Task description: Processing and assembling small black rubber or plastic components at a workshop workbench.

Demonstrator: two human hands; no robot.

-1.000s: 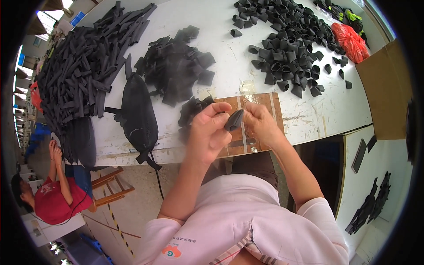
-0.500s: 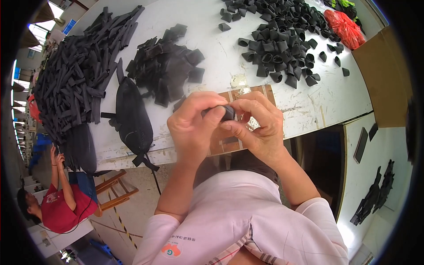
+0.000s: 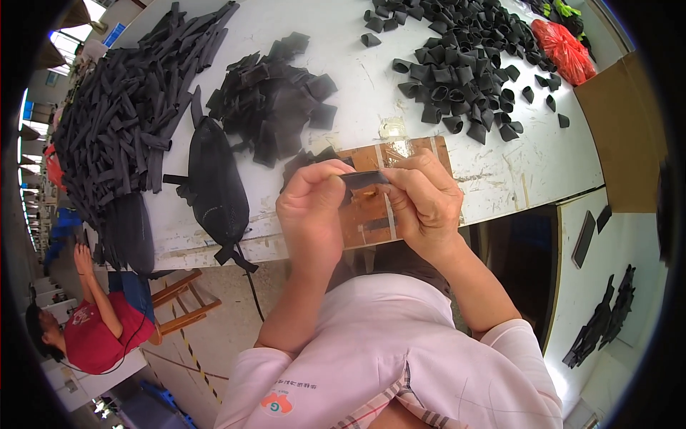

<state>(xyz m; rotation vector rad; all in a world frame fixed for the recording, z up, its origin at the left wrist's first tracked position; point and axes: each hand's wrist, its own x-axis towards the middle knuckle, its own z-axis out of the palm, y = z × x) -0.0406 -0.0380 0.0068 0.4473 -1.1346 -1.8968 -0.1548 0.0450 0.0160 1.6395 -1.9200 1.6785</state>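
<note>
A small black fabric piece point(image 3: 363, 179) is stretched flat between my two hands, above a taped brown board point(image 3: 368, 227) at the table's near edge. My left hand point(image 3: 313, 209) pinches one end between thumb and fingers. At the other end, my right hand point(image 3: 426, 203) grips it the same way. A few dark flat pieces point(image 3: 327, 154) lie just beyond my left hand, partly hidden by it. Farther off is a heap of flat black pieces point(image 3: 275, 107). Many black loops, open in the middle, form a pile point(image 3: 457, 86) at the far right.
Long black strips point(image 3: 118, 121) are heaped at the left, beside a black fabric bundle point(image 3: 218, 189) with a cord. A red plastic bag point(image 3: 563, 53) and cardboard box point(image 3: 620, 136) stand at the right. Another person in red point(image 3: 100, 336) sits at the lower left by a wooden stool point(image 3: 184, 304).
The black piece was rounded like a short tube between my fingers; now it is drawn flat. My hands have moved slightly apart, and the view has shifted a little.
</note>
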